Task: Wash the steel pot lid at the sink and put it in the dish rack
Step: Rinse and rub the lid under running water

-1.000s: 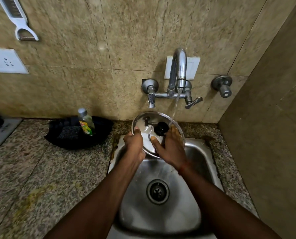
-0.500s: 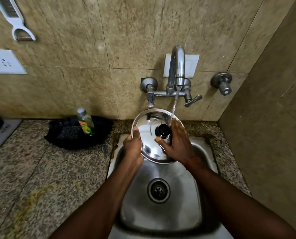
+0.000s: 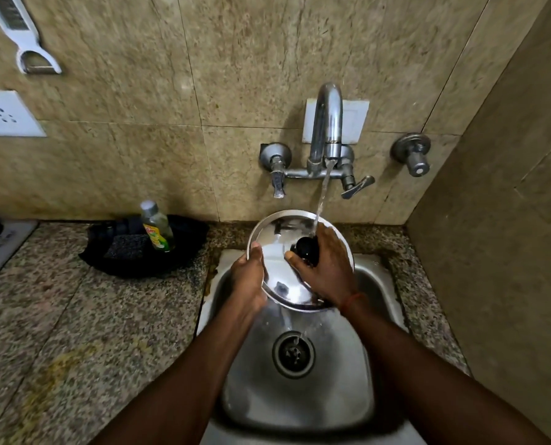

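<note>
The left hand (image 3: 247, 277) gripped the steel pot lid (image 3: 275, 271) by its left rim, thumb on top and fingers curled underneath. The right hand (image 3: 328, 274) was curled about the black knob (image 3: 307, 250) at the lid's centre, thumb on one side and fingers on the other.

Between the hands the lid was held tilted over the back of the sink (image 3: 300, 403), clear of the basin floor. Water (image 3: 321, 197) from the tap (image 3: 327, 123) struck it near the knob and ran off the lower edge toward the drain (image 3: 293, 353).

To my eye it was a thin, stiff, light piece, unlikely to bend or break, but wet all over and surely slick. I judged the knob the surest hold for carrying it. The bare rim looked narrow and apt to slide through wet fingers.

To the left, on the speckled tabletop (image 3: 91, 316), a bottle of dish soap (image 3: 157, 229) stood in a dark tray (image 3: 184, 252). I saw no dish rack from where I stood.
</note>
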